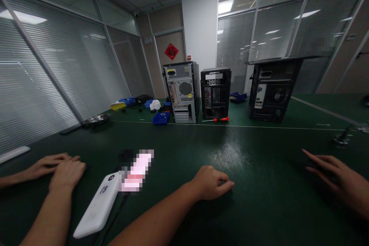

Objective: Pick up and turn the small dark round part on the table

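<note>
My left hand (212,183) rests on the dark green table (184,142), its fingers curled in and the thumb close to the index finger. Nothing shows in it. Off to the right, my right hand (337,177) hovers at or just above the tabletop with its fingers stretched out, holding nothing. Left of my left forearm lies a white power bank (96,203) marked 18, with a black cable beside it. A phone with a lit, blurred screen (137,171) is at its far end.
Another person's hands (67,169) rest at the left. Toward the back stand a grey computer case (181,92), a black case (215,94) and a larger black case (272,90). A red screwdriver (220,119), blue tray (160,118) and metal bowl (97,119) lie nearby.
</note>
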A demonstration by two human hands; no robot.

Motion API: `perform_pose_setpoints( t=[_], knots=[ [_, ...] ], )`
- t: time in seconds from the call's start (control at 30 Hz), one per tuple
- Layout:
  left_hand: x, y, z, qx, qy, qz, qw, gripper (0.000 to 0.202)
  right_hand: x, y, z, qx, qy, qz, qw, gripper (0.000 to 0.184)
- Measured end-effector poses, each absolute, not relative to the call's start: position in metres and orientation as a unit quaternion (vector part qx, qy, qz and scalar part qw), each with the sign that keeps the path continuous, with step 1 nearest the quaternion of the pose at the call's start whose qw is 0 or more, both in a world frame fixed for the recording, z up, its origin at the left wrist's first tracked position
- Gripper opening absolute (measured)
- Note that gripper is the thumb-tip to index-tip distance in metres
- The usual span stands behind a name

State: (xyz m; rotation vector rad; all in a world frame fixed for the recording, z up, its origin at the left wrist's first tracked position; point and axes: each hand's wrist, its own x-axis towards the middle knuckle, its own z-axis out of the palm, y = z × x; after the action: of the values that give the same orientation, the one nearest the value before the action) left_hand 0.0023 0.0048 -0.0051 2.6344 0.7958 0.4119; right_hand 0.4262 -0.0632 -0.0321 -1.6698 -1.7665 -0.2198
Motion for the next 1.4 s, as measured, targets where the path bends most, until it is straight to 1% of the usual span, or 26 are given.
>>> perform_pose_setpoints(
  t=[0.07, 0.13, 0.23, 0.3, 0.4, 0.57, 0.73, 0.83, 0.9, 1.0, 1.1, 1.27, 1.4],
  knots=[
    [0.003, 0.004, -0.003, 0.933, 0.284, 0.136, 0.175, 0.035, 0.38, -0.069, -0.021, -0.605, -0.739, -0.091, 0.281, 0.056],
    [0.004, 0.0, 0.0, 0.936, 0.283, 0.125, 0.166, 0.035, 0.328, -0.078, -0.014, -0.555, -0.784, -0.107, 0.256, 0.05],
    [0.006, -0.008, 0.005, 0.94, 0.284, 0.122, 0.143, 0.037, 0.264, -0.091, -0.013, -0.484, -0.831, -0.12, 0.248, 0.045],
    [0.007, -0.013, 0.007, 0.942, 0.286, 0.122, 0.128, 0.038, 0.239, -0.096, -0.018, -0.453, -0.851, -0.113, 0.24, 0.042],
    [0.008, -0.017, 0.007, 0.944, 0.288, 0.111, 0.113, 0.036, 0.227, -0.095, -0.026, -0.43, -0.869, -0.079, 0.23, 0.041],
    [0.008, -0.017, 0.006, 0.949, 0.276, 0.1, 0.117, 0.033, 0.233, -0.09, -0.031, -0.432, -0.864, -0.028, 0.255, 0.047],
    [0.009, -0.017, 0.002, 0.951, 0.28, 0.099, 0.091, 0.031, 0.231, -0.091, -0.029, -0.458, -0.854, 0.016, 0.247, 0.041],
    [0.008, -0.015, 0.001, 0.937, 0.297, 0.136, 0.127, 0.028, 0.232, -0.09, -0.027, -0.492, -0.824, 0.036, 0.279, 0.042],
    [0.007, -0.012, 0.001, 0.915, 0.315, 0.17, 0.186, 0.027, 0.234, -0.089, -0.026, -0.539, -0.771, 0.061, 0.334, 0.049],
    [0.007, -0.006, -0.002, 0.875, 0.326, 0.208, 0.29, 0.024, 0.24, -0.085, -0.025, -0.597, -0.673, 0.128, 0.417, 0.056],
    [0.009, -0.001, -0.006, 0.851, 0.316, 0.217, 0.359, 0.022, 0.247, -0.081, -0.026, -0.619, -0.609, 0.175, 0.465, 0.059],
    [0.011, 0.001, -0.008, 0.843, 0.309, 0.213, 0.384, 0.024, 0.25, -0.08, -0.03, -0.64, -0.58, 0.176, 0.472, 0.062],
    [0.009, 0.0, -0.004, 0.851, 0.316, 0.226, 0.353, 0.031, 0.246, -0.084, -0.026, -0.637, -0.607, 0.167, 0.445, 0.062]
  ],
)
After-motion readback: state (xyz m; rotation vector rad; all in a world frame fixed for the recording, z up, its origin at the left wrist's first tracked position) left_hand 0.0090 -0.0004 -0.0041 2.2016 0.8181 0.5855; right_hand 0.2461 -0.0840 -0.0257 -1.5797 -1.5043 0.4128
